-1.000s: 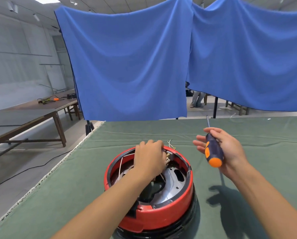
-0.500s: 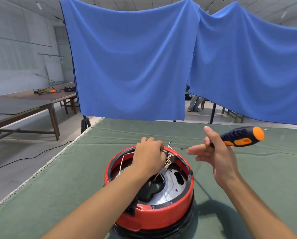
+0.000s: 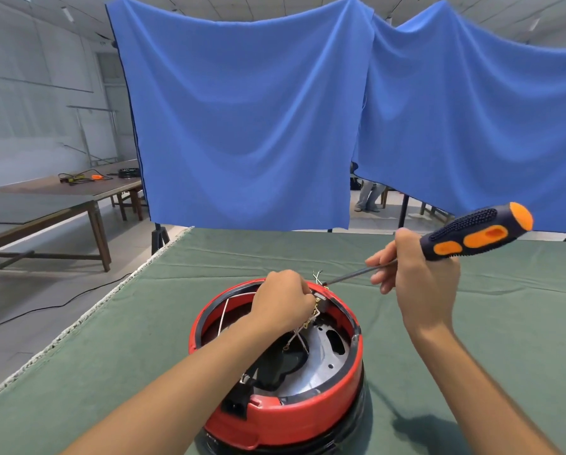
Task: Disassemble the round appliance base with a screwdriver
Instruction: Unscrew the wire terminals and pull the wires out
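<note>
Right hand (image 3: 419, 284): fingers curled round the screwdriver (image 3: 472, 236) where shaft meets handle; orange-and-black handle points to 2 o'clock, tip aimed to 8 o'clock, ending at the far rim of the round appliance base (image 3: 275, 366).

Left hand (image 3: 283, 303): fingers bent down inside the base at its 12 o'clock edge, at a small part among the wires (image 3: 303, 336); exact grip hidden.

Base sits open side up on the green table cover (image 3: 110, 356), at 7 o'clock from the right hand.
</note>
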The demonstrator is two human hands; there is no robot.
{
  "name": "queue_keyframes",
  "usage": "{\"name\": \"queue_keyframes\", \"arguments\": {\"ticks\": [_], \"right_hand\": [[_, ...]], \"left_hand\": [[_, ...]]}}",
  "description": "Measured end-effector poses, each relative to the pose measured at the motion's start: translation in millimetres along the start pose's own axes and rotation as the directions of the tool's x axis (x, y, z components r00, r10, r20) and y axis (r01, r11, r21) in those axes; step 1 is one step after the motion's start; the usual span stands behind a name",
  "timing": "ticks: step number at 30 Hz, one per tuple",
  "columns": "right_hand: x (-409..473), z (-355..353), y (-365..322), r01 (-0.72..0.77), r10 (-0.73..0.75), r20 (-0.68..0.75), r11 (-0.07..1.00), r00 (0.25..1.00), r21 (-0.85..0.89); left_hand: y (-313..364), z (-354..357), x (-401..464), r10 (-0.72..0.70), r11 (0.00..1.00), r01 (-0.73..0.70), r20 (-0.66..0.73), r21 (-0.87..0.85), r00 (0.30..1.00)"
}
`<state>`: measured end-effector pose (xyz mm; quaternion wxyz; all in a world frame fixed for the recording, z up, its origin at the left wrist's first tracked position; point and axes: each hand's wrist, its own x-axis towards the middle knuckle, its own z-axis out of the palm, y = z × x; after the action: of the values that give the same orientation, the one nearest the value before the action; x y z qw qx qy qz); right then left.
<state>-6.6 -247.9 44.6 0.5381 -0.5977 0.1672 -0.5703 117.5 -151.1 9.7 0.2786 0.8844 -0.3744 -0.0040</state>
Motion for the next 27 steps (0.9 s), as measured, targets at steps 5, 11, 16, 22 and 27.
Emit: {"name": "queue_keyframes", "arguments": {"ticks": [5,11,16,22,27], "right_hand": [[5,4,6,0.056,-0.053,-0.049,0.997,0.997,0.052],[15,12,12,-0.007,0.012,-0.087,0.998,0.996,0.062],[13,18,11,0.029,-0.023,-0.105,0.998,0.994,0.055],[5,17,3,0.138,-0.127,-0.129,0.987,0.984,0.082],[-1,20,4,0.162,-0.154,-0.109,0.985,0.982,0.061]], "left_hand": [[0,8,1,-0.006,1.0,0.005,-0.042,-0.023,0.999],[-3,14,-2,0.068,0.994,-0.054,-0.147,0.094,0.987],[-8,16,-1,0.071,0.993,-0.067,-0.04,0.095,0.997],[-7,19,2,-0.002,1.0,0.002,-0.043,-0.013,0.999],[-4,20,2,-0.027,0.998,0.023,-0.083,-0.05,0.996]]}}
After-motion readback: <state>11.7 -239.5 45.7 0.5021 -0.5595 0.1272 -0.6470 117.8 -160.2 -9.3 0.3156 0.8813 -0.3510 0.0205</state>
